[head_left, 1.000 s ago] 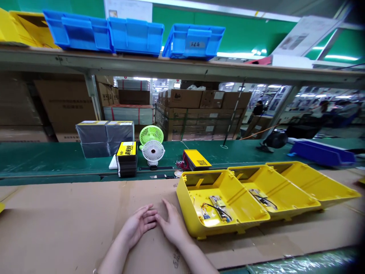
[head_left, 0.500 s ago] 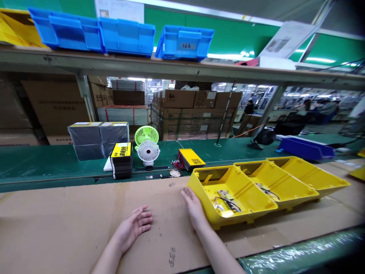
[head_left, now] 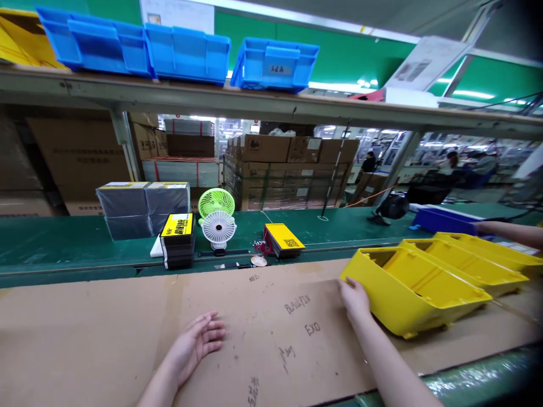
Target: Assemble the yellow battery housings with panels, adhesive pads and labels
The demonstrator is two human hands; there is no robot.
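Observation:
Three yellow plastic housings stand in a row at the right on a cardboard sheet: the nearest housing [head_left: 407, 299], a middle one [head_left: 479, 268] and a far one [head_left: 509, 252]. My right hand [head_left: 355, 299] is against the left end of the nearest housing, its palm side hidden; whether the fingers grip the wall cannot be made out. That housing is tilted, and its inside is mostly hidden by its near wall. My left hand [head_left: 199, 342] hovers over the cardboard [head_left: 106, 328] with fingers apart and nothing in it.
Behind the cardboard stand a black-yellow stack [head_left: 178, 242], a white fan [head_left: 218, 227], a green fan [head_left: 216, 202] and a yellow-topped box [head_left: 283, 240]. Another person's arm [head_left: 509, 230] reaches in at the right by a blue bin [head_left: 445, 220]. Blue bins line the shelf [head_left: 263, 99] above.
The yellow housings have moved right along the cardboard, with my right hand following at their left end. Writing on the cardboard is uncovered. Another person's arm has come in at the right.

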